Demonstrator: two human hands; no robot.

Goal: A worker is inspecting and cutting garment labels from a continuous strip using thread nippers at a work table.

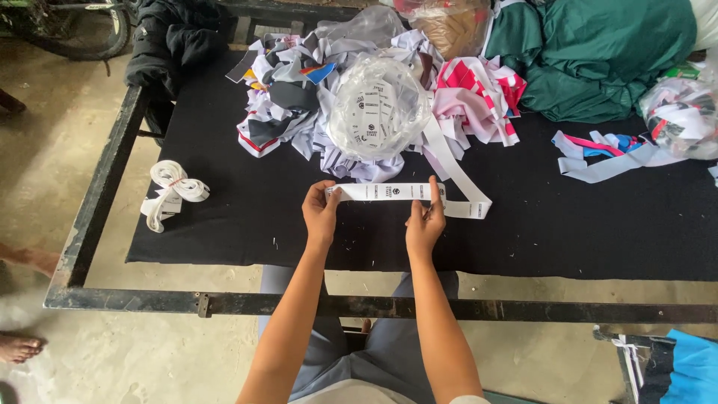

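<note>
A white label ribbon (385,192) with small dark printing lies stretched flat on the black cloth (247,224) of the table. My left hand (320,213) pinches its left end between thumb and fingers. My right hand (424,221) presses on the ribbon further right with a raised forefinger. The ribbon folds back at the right and runs up to a clear plastic bag (379,107) filled with more coiled ribbon. Both forearms reach in from the bottom of the view.
A pile of mixed fabric scraps (288,101) lies behind the bag, green cloth (598,52) at the back right, loose strips (606,157) at the right. A tied white ribbon bundle (173,191) hangs over the cloth's left edge. A dark metal table frame (374,305) runs in front. Another person's bare feet (19,348) show at far left.
</note>
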